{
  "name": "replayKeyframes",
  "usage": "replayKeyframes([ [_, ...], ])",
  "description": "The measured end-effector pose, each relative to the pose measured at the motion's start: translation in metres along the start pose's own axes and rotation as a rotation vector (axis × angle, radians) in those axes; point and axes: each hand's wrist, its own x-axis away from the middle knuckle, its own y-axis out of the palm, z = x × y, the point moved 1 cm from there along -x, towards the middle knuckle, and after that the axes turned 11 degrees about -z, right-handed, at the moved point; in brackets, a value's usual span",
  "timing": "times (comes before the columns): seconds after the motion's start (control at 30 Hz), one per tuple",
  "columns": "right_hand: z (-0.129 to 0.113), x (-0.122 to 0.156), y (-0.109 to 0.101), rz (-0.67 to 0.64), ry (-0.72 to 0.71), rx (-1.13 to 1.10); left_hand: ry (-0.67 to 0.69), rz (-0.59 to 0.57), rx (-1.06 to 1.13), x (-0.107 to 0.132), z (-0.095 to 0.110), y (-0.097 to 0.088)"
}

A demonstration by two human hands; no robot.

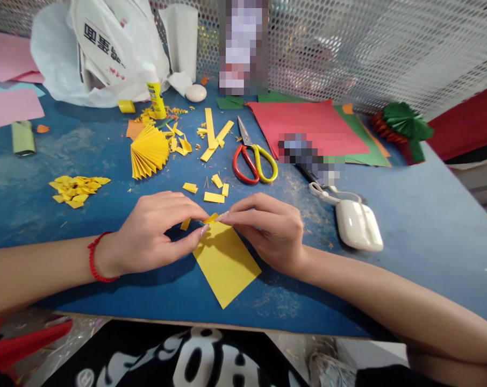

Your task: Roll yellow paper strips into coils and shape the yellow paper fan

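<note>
A yellow sheet of paper lies at a slant on the blue table in front of me. At its far corner, my left hand is closed, with thumb and forefinger at a small raised bit of yellow paper. My right hand pinches the same bit from the other side. I cannot tell whether this bit is the sheet's folded corner or a separate piece. Just beyond the hands are yellow paper strips and scissors with one red and one yellow handle.
A pleated yellow paper fan, a glue stick and a pile of yellow scraps lie to the left. Red paper and a white earphone case lie right. A white plastic bag stands behind, near a perforated metal screen.
</note>
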Motion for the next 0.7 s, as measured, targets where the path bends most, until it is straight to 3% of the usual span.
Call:
replayKeyframes([
  [0.47,0.0000,-0.0014,0.0052,-0.007,-0.057,0.014,-0.008,-0.070,0.052,-0.0009,-0.0023,0.0016],
  [0.7,-0.0060,-0.0048,0.0047,0.014,0.072,-0.068,-0.009,-0.070,0.070,0.0000,-0.0025,0.0028],
])
